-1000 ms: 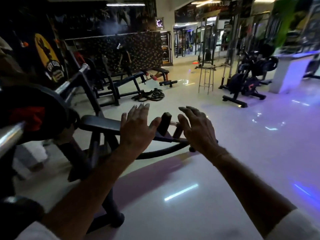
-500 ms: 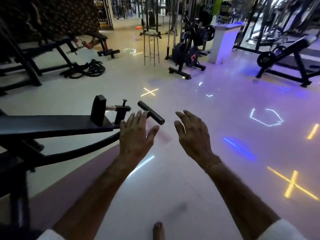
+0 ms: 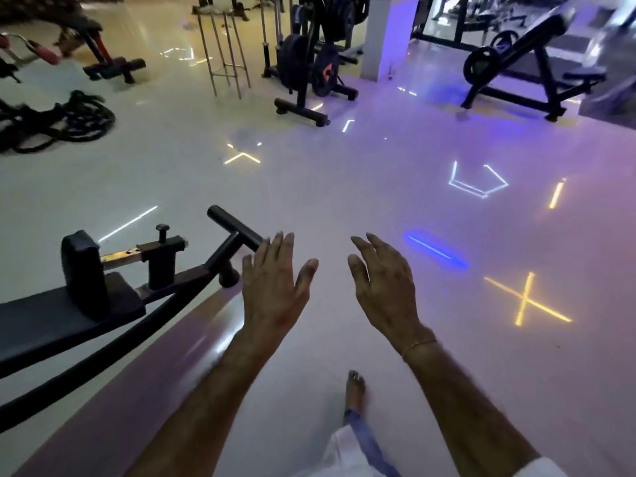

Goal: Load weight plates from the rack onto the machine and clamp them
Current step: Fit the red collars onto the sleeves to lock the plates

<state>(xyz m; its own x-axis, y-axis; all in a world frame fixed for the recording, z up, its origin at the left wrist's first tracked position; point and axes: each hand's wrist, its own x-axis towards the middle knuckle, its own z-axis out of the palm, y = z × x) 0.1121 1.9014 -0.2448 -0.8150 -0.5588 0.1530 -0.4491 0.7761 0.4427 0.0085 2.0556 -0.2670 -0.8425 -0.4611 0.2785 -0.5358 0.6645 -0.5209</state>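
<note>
Floor (image 3: 344, 187): glossy pale tile w/ reflected light shapes, fills most of your view. Bench machine (image 3: 69, 315): black, lower left, w/ upright pad (image 3: 81, 266), pop-pin knob (image 3: 162, 232) and T-handle (image 3: 234, 227) at its near end. Incline bench (image 3: 526, 56): top right, one plate on it. Plate rack (image 3: 309, 60): top centre, well apart from you; weight plates (image 3: 325, 72) hang on it, one w/ orange mark, more higher up. Battle ropes (image 3: 58, 122): coiled, far left. Metal stool (image 3: 225, 46): beside rack, to its left. Your left hand (image 3: 273, 287): out front, palm down, fingers spread, holding nothing, fingertips just beside T-handle; can't tell if touching. Your right hand (image 3: 385, 287): fingers loosely curled, empty, thin gold bracelet (image 3: 418, 346) at wrist. Your bare foot (image 3: 356, 389): on floor, btwn your forearms.
</note>
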